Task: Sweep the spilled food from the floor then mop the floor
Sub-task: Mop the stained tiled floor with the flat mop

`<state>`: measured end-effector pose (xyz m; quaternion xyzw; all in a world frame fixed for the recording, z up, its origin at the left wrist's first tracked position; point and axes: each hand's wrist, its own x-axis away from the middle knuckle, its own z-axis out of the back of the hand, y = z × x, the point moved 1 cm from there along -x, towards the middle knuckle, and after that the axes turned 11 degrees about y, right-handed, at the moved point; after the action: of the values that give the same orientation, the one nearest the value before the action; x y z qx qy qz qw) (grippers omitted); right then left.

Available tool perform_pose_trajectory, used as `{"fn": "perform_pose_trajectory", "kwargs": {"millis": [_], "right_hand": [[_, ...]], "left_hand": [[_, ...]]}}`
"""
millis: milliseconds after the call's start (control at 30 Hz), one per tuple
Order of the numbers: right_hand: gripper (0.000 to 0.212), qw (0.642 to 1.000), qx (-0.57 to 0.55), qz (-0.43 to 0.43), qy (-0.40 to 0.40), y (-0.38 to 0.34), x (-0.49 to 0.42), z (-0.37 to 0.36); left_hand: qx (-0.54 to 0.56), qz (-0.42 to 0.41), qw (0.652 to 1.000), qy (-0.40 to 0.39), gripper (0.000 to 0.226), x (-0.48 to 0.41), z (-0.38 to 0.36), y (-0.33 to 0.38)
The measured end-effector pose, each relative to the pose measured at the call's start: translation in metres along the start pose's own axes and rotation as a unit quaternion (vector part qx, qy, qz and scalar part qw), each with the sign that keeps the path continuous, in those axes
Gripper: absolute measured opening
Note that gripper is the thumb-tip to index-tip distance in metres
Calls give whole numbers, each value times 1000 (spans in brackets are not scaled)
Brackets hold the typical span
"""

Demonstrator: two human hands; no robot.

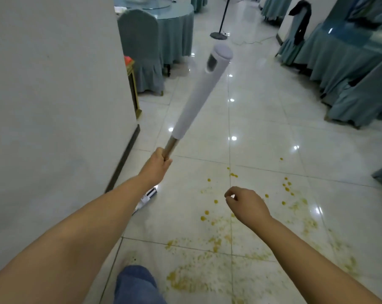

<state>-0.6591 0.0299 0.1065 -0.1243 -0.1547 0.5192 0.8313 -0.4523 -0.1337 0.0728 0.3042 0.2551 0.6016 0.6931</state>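
My left hand (158, 163) grips the metal shaft of a mop handle (199, 93), whose thick white grip end points up and away from me. The mop's lower end (147, 198), white with a dark blue part, shows on the floor just under my left forearm, beside the wall. My right hand (246, 204) hovers over the floor with fingers loosely curled and nothing in it. Yellow spilled food (216, 242) lies smeared and dotted across the glossy white tiles, from below my right hand towards the bottom right.
A white wall (54, 106) fills the left. Tables and chairs in teal covers stand behind it (141, 53) and along the right (350, 73). A fan stand (218, 35) with a cable is far down the aisle. My knee in blue trousers (137, 284) shows at the bottom.
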Motion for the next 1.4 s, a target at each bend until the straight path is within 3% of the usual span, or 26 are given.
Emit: {"fn": "perform_pose_trajectory", "kwargs": {"millis": [167, 233, 367, 467, 600, 700, 767, 900, 1033, 1400], "right_hand": [[17, 993, -100, -67, -20, 68, 61, 28], [10, 976, -165, -124, -71, 87, 79, 31], [17, 953, -226, -123, -161, 91, 124, 24], [22, 923, -245, -161, -247, 80, 149, 1], [24, 910, -174, -192, -325, 67, 168, -47], [25, 852, -230, -283, -377, 57, 189, -86], [26, 819, -251, -346, -384, 52, 204, -106], [27, 813, -226, -380, -379, 48, 221, -144], [29, 799, -234, -417, -363, 47, 225, -174], [24, 805, -199, -422, -367, 89, 277, -201]], "left_hand": [[-70, -53, 994, -70, 13, 111, -78, 12], [-102, -86, 985, -108, 21, 149, -103, 3], [-143, -159, 952, -221, 20, 222, -127, -16], [-136, -139, 950, -247, 10, 257, -125, -26], [-76, -78, 961, -254, 30, 280, -112, -36], [-67, -102, 959, -256, 28, 300, -111, -59], [-46, -79, 965, -248, 34, 315, -112, -81], [-68, 10, 979, -191, 36, 333, -115, -134], [-72, 74, 975, -198, 36, 336, -131, -168], [-84, 15, 963, -255, 39, 358, -188, -170]]}}
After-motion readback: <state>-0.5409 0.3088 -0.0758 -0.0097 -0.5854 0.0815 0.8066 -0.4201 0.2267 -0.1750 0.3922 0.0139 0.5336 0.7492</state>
